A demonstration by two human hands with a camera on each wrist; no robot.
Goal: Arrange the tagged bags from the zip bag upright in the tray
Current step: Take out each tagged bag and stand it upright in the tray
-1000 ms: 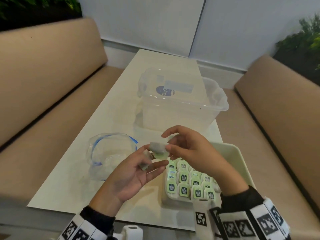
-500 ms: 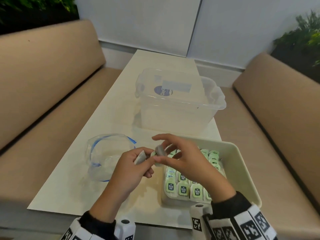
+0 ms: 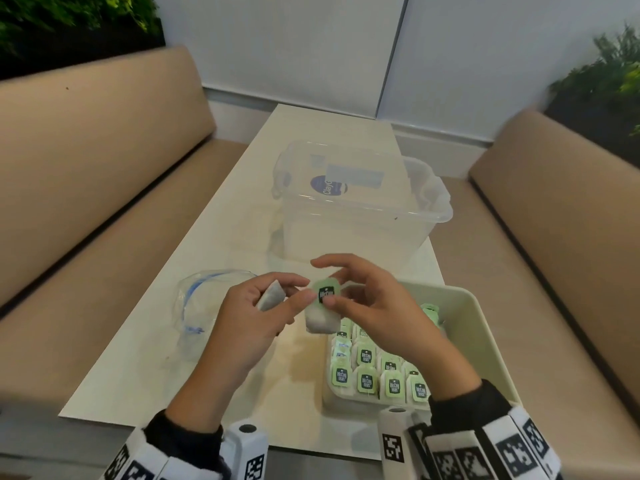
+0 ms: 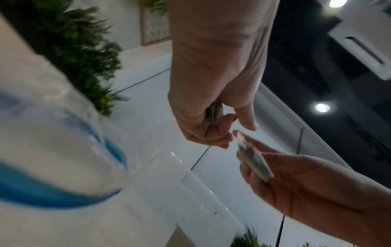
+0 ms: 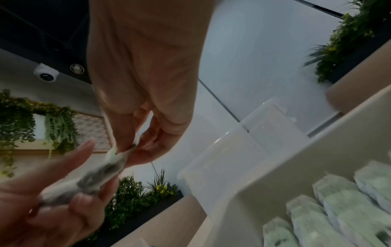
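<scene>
Right hand (image 3: 367, 299) now pinches a tea bag (image 3: 322, 315) by its green tag above the tray (image 3: 485, 327), ready for placing; left hand (image 3: 249, 320) keeps another bag (image 3: 272, 296).

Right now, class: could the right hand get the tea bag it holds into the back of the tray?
Probably yes. The right hand pinches the tea bag just above the tray, whose back part looks unfilled; nothing blocks it.

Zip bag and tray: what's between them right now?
In the head view, the left hand gripping a tea bag, above bare table, between zip bag and tray.
</scene>
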